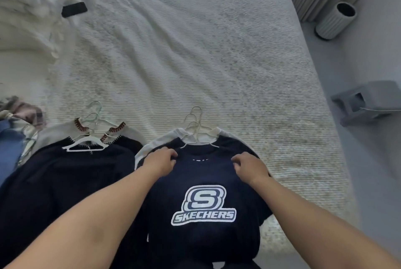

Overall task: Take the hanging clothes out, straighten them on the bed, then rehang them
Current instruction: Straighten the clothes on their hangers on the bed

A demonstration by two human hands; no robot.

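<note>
Item: navy T-shirt [204, 184], lying front-up on the near right part of the bed [195, 62], collar pointing away from the person. It tops a small stack of garments on hangers: a second navy layer and a white garment [152, 145] show beneath it, with several thin wire hanger hooks [195, 117] fanned out above the collar. Stacking on the flat bed probably serves to smooth each piece before rehanging.

Writing: white chest print, a large "S" emblem over the word "SKECHERS" [204, 214]. A short line of small white marks just under the collar is too small to read.

Hands: left hand [160, 160] at the left shoulder, fingers curled and pinching the cloth beside the collar. Right hand [247, 164] at the right shoulder, fingers bent onto the cloth; whether they pinch it or only press cannot be told. Judged purpose: squaring the shoulders over the hanger.

Adjacent: second stack [71, 171] to the left, just beside the first; a dark garment on top with a white plastic hanger [86, 145] lying on it, and a pale piece with red stitched neckline trim [115, 129] beneath.

Further out: blue and patterned clothing [13, 134] at the left edge; a black phone-like object [74, 9] near the pillows [23, 8]; on the floor at right, a ribbed cylindrical bin [335, 20] and a grey box-shaped unit [366, 101].
</note>
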